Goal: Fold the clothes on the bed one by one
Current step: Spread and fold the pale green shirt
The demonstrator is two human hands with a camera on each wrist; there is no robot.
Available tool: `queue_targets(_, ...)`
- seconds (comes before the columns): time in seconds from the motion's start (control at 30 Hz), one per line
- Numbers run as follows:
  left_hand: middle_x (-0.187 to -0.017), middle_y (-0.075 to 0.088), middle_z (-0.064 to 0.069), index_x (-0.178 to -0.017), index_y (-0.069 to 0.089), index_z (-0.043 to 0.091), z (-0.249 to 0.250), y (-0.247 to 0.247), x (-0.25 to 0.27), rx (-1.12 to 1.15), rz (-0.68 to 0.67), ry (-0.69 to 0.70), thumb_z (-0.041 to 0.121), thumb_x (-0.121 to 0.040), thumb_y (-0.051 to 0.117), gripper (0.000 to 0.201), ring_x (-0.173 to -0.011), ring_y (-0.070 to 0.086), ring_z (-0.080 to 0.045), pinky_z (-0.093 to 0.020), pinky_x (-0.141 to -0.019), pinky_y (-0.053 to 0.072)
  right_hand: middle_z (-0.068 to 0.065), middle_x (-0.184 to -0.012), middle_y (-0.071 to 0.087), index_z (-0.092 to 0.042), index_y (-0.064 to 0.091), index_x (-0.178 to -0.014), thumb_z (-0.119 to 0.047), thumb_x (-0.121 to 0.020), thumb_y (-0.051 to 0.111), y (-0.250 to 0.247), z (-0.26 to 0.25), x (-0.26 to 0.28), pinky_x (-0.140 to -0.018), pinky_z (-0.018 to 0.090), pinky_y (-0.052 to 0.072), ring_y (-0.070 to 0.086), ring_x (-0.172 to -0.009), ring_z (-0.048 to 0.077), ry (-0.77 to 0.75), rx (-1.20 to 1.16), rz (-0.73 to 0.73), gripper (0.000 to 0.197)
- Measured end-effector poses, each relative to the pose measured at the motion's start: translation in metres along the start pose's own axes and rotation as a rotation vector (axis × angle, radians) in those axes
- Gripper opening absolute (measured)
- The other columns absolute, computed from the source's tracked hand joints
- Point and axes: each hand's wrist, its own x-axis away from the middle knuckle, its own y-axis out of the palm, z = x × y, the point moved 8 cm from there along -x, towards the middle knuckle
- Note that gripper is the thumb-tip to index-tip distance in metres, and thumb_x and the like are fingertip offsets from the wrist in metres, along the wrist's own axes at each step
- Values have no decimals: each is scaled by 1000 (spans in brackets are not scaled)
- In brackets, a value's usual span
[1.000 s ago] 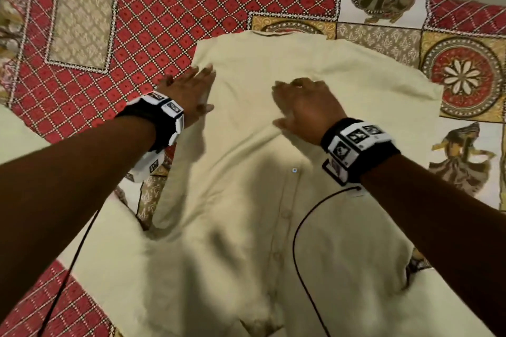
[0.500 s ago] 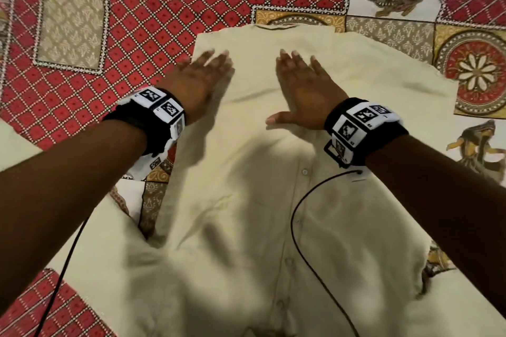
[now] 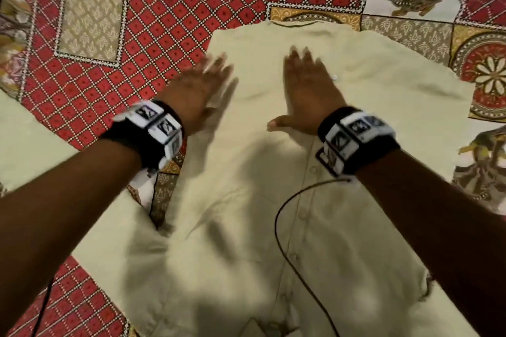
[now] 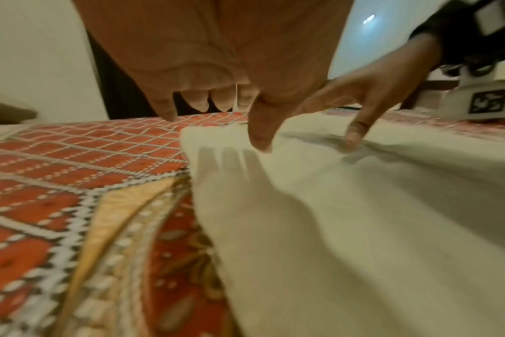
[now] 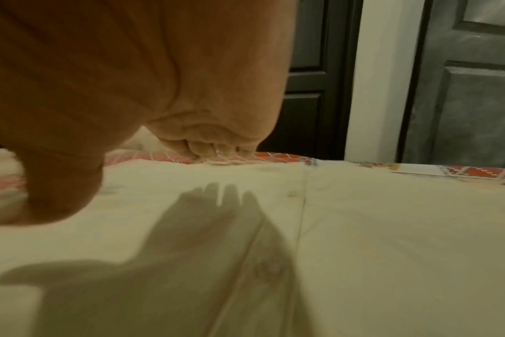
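Hovering flat-fingered, left hand [image 3: 195,91] and right hand [image 3: 306,96] over cream shirt [image 3: 273,200] on bedspread [image 3: 178,8].

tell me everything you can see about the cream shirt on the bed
The cream shirt is a pale, thin woven garment with a buttoned placket running down it, spread flat front-up on the patterned bedspread, lightly creased, not yet folded. The left hand and right hand are open above its upper part; the wrist views show shadows beneath them. A black cable crosses it.
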Motion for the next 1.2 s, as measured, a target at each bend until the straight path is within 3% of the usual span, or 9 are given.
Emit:
queue_targets(0.13,-165,16,-6,-158,17,13,81,55,39,163,-68,198,31,-95,24,66,-152,16,-27,-45,-123,20,26,-158,33,7,34,-151,-37,-76,85,50,-70,72,-120,47,22,33,-147,41,-123,-226,215,100)
queue_targets(0.33,-162,-24,8,-157,-17,25,28,93,64,52,-142,35,94,-73,35,120,-151,-16,-16,-43,-124,0,14,-168,-10,-2,-5,-160,-86,-58,69,84,-40,71,-125,41,-4,-5,-156,28,-16,-230,16,151)
queue_targets(0.5,-162,-28,7,-152,-28,25,-7,85,73,-109,-259,-68,106,-47,38,148,-150,-24,-16,-49,-123,-7,13,-168,-16,-4,-13,-158,-94,-41,69,83,-32,65,-127,42,-2,-12,-156,28,47,-223,-56,169)
queue_targets(0.6,-163,-27,1,-155,-20,19,-10,73,91,-97,-256,-124,97,-57,46,142,-149,-25,-22,-49,-123,-4,18,-167,-12,1,-9,-158,-86,-48,75,73,-43,74,-127,46,-1,-8,-156,34,96,-173,-41,163)
queue_targets(0.73,-164,16,-14,-157,20,9,53,54,128,95,153,36,46,-93,39,76,-152,12,-32,-48,-121,18,21,-167,11,3,16,-158,-49,-80,74,74,-114,131,-126,48,13,10,-155,36,-33,-234,212,111)
queue_targets(0.83,-164,18,-10,-157,21,9,106,110,171,166,38,139,27,-98,39,64,-152,17,-28,-45,-119,25,19,-165,20,1,26,-156,-38,-91,64,117,-146,171,-126,43,11,17,-154,31,-56,-334,194,85)
queue_targets(0.93,-167,6,-3,-160,8,16,93,150,200,88,-94,84,50,-100,34,73,-154,8,-23,-46,-120,24,16,-167,16,-1,20,-158,-59,-91,53,141,-137,179,-127,37,2,14,-155,29,-65,-322,131,94)
queue_targets(1.07,-167,-7,2,-159,-4,19,61,151,206,1,-186,38,91,-78,30,113,-154,-3,-18,-45,-123,12,11,-168,-1,-3,6,-160,-92,-61,53,146,-124,180,-125,33,-12,-5,-155,22,-31,-293,63,141)
queue_targets(1.2,-165,-18,2,-157,-14,18,40,150,222,-42,-256,-119,106,-53,31,144,-153,-15,-19,-50,-124,1,14,-169,-4,-2,-1,-160,-106,-42,46,147,-119,186,-127,45,-2,-6,-157,27,21,-246,2,164)
